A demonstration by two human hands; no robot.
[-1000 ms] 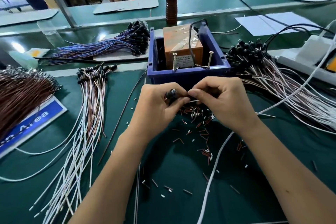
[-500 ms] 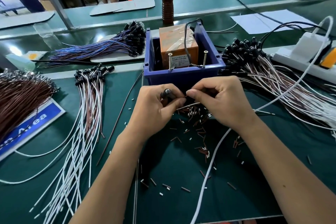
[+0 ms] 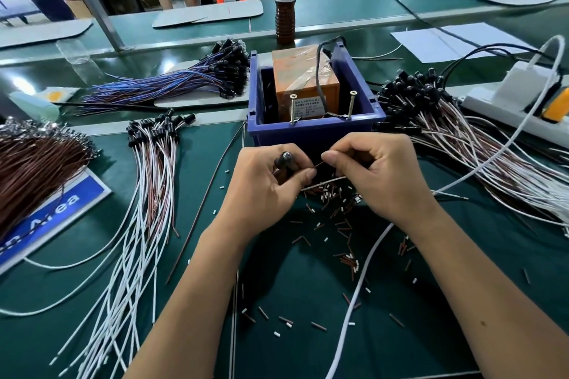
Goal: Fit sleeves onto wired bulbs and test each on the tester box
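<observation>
Cut sleeve bits (image 3: 345,258) are lying scattered on the green worktop (image 3: 308,301) nearest. Just beyond, the left hand (image 3: 264,191) is gripping a wired bulb (image 3: 284,160) — the right hand (image 3: 381,175) is pinching its thin lead — directly before the blue tester box (image 3: 314,132).

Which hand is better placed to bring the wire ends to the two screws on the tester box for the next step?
Probably the right hand. It pinches the thin wire end, just below the two upright screws on the blue tester box. The left hand grips the bulb, so it is occupied.
</observation>
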